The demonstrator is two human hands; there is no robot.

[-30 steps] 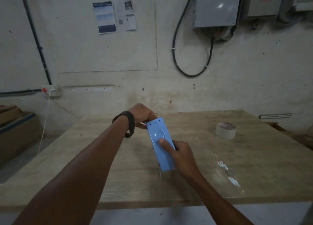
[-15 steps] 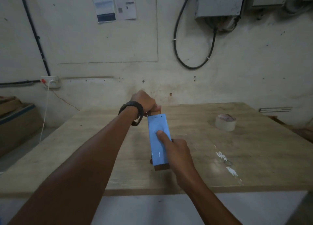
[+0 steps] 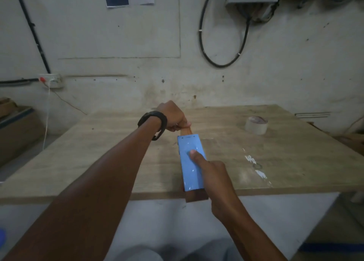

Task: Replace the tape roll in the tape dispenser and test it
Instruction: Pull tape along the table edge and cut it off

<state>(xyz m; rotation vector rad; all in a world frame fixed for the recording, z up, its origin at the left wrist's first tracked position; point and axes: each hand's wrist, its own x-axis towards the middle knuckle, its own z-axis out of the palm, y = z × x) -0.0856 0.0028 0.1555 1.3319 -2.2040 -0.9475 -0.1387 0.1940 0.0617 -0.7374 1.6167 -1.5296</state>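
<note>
A light blue tape dispenser (image 3: 190, 162) lies lengthwise over the wooden table's (image 3: 98, 152) near edge. My right hand (image 3: 215, 175) holds it, with one finger pressed on its top face. A brown end sticks out from under its near end. At the far end a short strip of brown tape (image 3: 186, 131) comes out. My left hand (image 3: 174, 117), with a black band on the wrist, pinches that strip just beyond the dispenser. A pale tape roll (image 3: 256, 125) stands on the table at the back right, away from both hands.
White smears (image 3: 256, 167) mark the table right of the dispenser. A wall with a hanging black cable (image 3: 222, 62) stands close behind the table. A socket with a white cord (image 3: 51, 81) is at the left, above stacked boards (image 3: 15, 127).
The dispenser has come nearer to the table's front edge, and its brown near end now shows. A strip of brown tape has appeared between the dispenser and my left hand.
</note>
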